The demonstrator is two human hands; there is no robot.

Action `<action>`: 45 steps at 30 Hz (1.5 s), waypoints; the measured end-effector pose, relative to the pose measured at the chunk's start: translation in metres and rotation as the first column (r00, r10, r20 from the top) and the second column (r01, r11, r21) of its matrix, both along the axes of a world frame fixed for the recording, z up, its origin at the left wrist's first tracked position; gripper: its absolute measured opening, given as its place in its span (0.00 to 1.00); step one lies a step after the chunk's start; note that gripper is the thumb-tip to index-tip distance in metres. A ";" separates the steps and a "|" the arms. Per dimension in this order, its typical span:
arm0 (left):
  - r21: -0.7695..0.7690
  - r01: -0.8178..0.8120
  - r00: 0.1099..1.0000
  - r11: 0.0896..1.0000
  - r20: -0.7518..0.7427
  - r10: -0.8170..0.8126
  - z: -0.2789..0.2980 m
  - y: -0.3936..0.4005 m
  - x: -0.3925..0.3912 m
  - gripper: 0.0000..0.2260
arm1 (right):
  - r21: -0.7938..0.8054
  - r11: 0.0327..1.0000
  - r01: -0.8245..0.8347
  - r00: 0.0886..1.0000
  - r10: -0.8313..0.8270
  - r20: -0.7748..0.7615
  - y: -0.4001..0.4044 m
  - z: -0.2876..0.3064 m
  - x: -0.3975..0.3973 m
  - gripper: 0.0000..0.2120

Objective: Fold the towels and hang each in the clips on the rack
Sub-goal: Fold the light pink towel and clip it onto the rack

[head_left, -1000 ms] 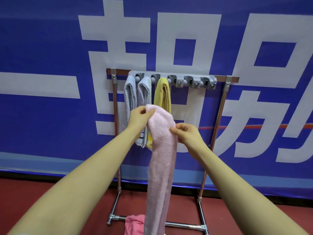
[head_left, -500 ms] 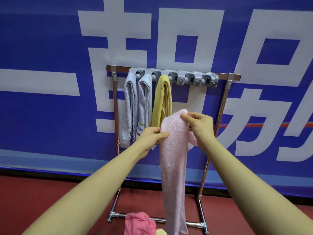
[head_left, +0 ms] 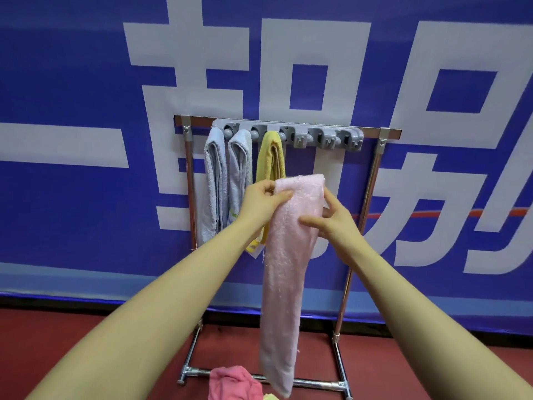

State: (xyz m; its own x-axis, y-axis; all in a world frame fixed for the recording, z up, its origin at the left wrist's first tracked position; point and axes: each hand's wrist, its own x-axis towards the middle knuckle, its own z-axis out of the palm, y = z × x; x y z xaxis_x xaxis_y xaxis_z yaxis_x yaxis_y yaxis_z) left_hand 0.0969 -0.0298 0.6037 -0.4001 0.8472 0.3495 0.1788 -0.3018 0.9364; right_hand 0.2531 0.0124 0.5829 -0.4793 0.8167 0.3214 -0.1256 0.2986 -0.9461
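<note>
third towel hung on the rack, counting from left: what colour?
Yellow. The third hung towel shows best in the head view, beside two pale grey-blue ones.

Light is even and fairly bright across the frame, soft, with no single source showing. Shadows are faint: a thin dark band lies under the lower edge of the blue banner [head_left: 86, 197] where it meets the red floor [head_left: 72, 342]. Small glints show on the metal rack [head_left: 372, 174] posts at right of centre. The wide lens bends straight lines, so the banner's lower edge curves toward the corners. Forearms at the bottom corners look stretched and slightly soft; the centre is sharp, with mild compression smear.
</note>
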 end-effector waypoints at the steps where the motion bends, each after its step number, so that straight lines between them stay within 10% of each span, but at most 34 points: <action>1: -0.003 -0.027 1.000 1.000 -0.008 0.027 0.000 0.000 0.000 0.05 | 0.000 0.999 0.034 0.999 -0.034 0.006 0.000 -0.001 -0.002 0.30; 18: -0.004 -0.222 0.973 0.975 -0.058 0.222 -0.013 -0.011 -0.019 0.11 | 0.007 0.960 0.281 0.959 -0.281 0.023 -0.011 -0.026 -0.034 0.05; 26: -0.305 0.080 0.994 0.949 -0.045 -0.099 -0.024 -0.021 -0.026 0.22 | -0.012 0.948 0.318 0.947 -0.317 0.046 -0.003 -0.011 -0.029 0.03; 35: -0.102 -0.140 0.986 0.985 -0.110 0.129 -0.026 -0.014 -0.011 0.12 | 0.036 0.913 0.406 0.914 -0.406 0.005 -0.004 -0.012 -0.023 0.04; 41: -0.049 0.120 0.984 0.992 -0.124 -0.125 -0.032 -0.018 -0.010 0.19 | -0.027 0.894 0.446 0.894 -0.447 -0.035 0.003 -0.004 -0.015 0.03; 45: 0.020 0.025 0.984 0.999 -0.176 -0.021 -0.027 -0.016 -0.007 0.17 | -0.063 0.901 0.430 0.900 -0.433 -0.045 0.004 -0.005 -0.013 0.06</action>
State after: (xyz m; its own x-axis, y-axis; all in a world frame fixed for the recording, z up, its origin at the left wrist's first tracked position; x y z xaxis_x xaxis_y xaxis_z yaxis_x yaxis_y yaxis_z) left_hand 0.0901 -0.0455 0.5764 -0.3109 0.8467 0.4318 0.3329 -0.3285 0.8839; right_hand 0.2406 0.0165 0.5780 -0.0589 0.9551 0.2904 -0.0486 0.2878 -0.9565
